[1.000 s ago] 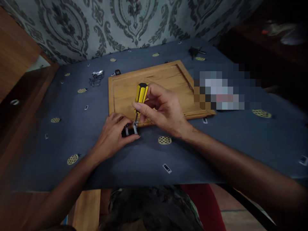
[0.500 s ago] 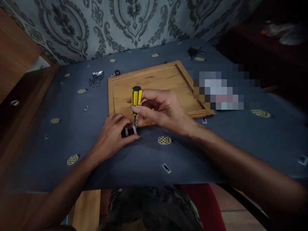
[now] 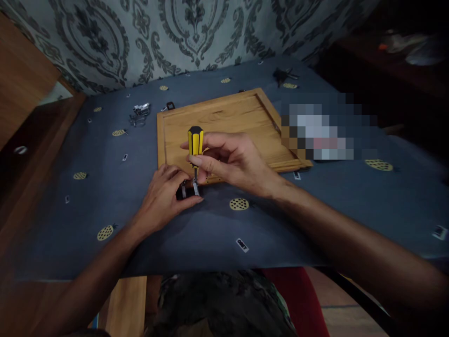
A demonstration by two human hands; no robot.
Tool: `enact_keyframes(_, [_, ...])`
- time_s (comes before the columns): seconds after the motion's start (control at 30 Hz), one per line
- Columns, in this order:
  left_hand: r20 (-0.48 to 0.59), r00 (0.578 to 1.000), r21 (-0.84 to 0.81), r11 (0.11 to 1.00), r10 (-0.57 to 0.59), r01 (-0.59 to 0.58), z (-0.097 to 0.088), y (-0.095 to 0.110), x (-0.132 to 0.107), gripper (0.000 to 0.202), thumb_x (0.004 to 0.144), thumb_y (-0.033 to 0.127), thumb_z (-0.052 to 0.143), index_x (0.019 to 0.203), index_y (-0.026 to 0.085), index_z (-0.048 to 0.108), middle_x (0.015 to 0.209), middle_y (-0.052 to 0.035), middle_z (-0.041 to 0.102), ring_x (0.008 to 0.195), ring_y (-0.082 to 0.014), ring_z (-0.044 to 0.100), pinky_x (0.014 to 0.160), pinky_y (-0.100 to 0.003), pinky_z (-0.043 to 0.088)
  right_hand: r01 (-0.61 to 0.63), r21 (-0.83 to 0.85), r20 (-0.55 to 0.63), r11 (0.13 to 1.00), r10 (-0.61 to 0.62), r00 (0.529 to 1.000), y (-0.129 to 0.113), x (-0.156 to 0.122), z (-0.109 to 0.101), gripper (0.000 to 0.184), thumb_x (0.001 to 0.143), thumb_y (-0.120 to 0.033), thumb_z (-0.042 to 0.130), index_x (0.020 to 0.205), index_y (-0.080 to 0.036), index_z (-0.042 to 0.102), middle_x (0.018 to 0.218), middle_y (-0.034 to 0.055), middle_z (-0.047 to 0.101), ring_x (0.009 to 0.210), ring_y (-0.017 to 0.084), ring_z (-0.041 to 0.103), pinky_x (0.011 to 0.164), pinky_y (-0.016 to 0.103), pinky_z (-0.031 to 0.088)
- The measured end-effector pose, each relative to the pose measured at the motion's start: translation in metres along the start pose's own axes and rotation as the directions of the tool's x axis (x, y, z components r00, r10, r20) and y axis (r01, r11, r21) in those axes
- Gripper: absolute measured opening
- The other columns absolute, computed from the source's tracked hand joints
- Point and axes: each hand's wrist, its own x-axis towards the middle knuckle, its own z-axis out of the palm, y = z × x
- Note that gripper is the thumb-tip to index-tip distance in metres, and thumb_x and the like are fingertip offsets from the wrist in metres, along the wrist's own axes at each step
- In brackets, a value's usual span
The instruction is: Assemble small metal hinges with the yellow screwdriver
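My right hand is closed round a yellow-and-black screwdriver, which stands nearly upright with its shaft pointing down. The tip meets a small metal fitting, possibly a hinge, at the near left edge of a framed wooden panel. From the left, my left hand steadies that fitting between thumb and fingers, pressing near the panel's corner. Exactly where the tip sits is too small to make out. The panel lies flat on a dark blue patterned cloth.
Several loose metal pieces lie on the cloth at the left, with a small black item behind the panel. A dark object rests at the back right. A blurred-out patch covers something right of the panel. A patterned wall stands behind.
The screwdriver's handle has shifted slightly left with my right hand. My left hand holds the same place, and the panel has not moved.
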Motion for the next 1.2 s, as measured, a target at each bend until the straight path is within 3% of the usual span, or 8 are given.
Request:
enact_keyframes(0.17, [-0.010, 1.000, 0.007, 1.000, -0.005, 0.005, 0.000, 0.001, 0.000, 0.032, 0.083, 0.043, 0.083, 0.105, 0.023, 0.069, 0.110, -0.0049, 0.068, 0.109, -0.0286, 0.059, 0.094, -0.044, 0.050, -0.013, 0.053, -0.067, 0.998, 0.017, 0.998, 0.001, -0.001, 0.006, 0.036, 0.084, -0.042, 0.081, 0.078, -0.020, 0.054, 0.067, -0.0080, 0.056, 0.053, 0.006, 0.056, 0.048, 0.019, 0.048])
enact_keyframes(0.27, [-0.021, 1.000, -0.002, 1.000, 0.010, -0.010, 0.001, 0.000, -0.001, 0.033, 0.084, 0.042, 0.083, 0.107, 0.023, 0.069, 0.114, -0.0049, 0.068, 0.111, -0.0285, 0.059, 0.095, -0.043, 0.049, 0.024, -0.023, -0.160, 0.999, -0.027, 0.987, 0.001, -0.004, 0.012, 0.039, 0.083, -0.043, 0.082, 0.076, -0.021, 0.052, 0.069, -0.0076, 0.052, 0.053, 0.005, 0.055, 0.047, 0.020, 0.047])
enact_keyframes(0.47, [-0.011, 1.000, -0.005, 1.000, -0.002, 0.002, 0.002, -0.001, -0.001, 0.035, 0.083, 0.046, 0.083, 0.106, 0.023, 0.070, 0.103, -0.0042, 0.066, 0.106, -0.0276, 0.058, 0.092, -0.041, 0.048, 0.065, -0.155, -0.379, 0.986, -0.120, 0.917, -0.003, -0.003, 0.010, 0.040, 0.087, -0.054, 0.075, 0.077, -0.024, 0.051, 0.073, -0.0055, 0.055, 0.056, 0.007, 0.058, 0.049, 0.023, 0.051])
enact_keyframes(0.9, [0.008, 1.000, 0.005, 1.000, -0.008, 0.008, -0.001, 0.001, 0.000, 0.033, 0.084, 0.046, 0.081, 0.103, 0.023, 0.068, 0.103, -0.0041, 0.067, 0.105, -0.0274, 0.059, 0.091, -0.042, 0.048, 0.001, -0.192, -0.297, 0.981, -0.059, 0.953, 0.007, -0.004, 0.009, 0.037, 0.088, -0.053, 0.075, 0.080, -0.025, 0.052, 0.075, -0.0029, 0.054, 0.057, 0.011, 0.057, 0.049, 0.026, 0.050])
enact_keyframes(1.2, [-0.013, 1.000, 0.011, 1.000, -0.002, 0.002, 0.001, 0.001, -0.001, 0.033, 0.082, 0.044, 0.084, 0.105, 0.024, 0.070, 0.105, -0.0040, 0.069, 0.106, -0.0275, 0.060, 0.091, -0.042, 0.048, 0.043, -0.163, -0.275, 0.986, -0.087, 0.958, 0.012, -0.005, 0.011, 0.037, 0.088, -0.048, 0.077, 0.078, -0.023, 0.052, 0.075, -0.0048, 0.052, 0.057, 0.009, 0.056, 0.050, 0.025, 0.048])
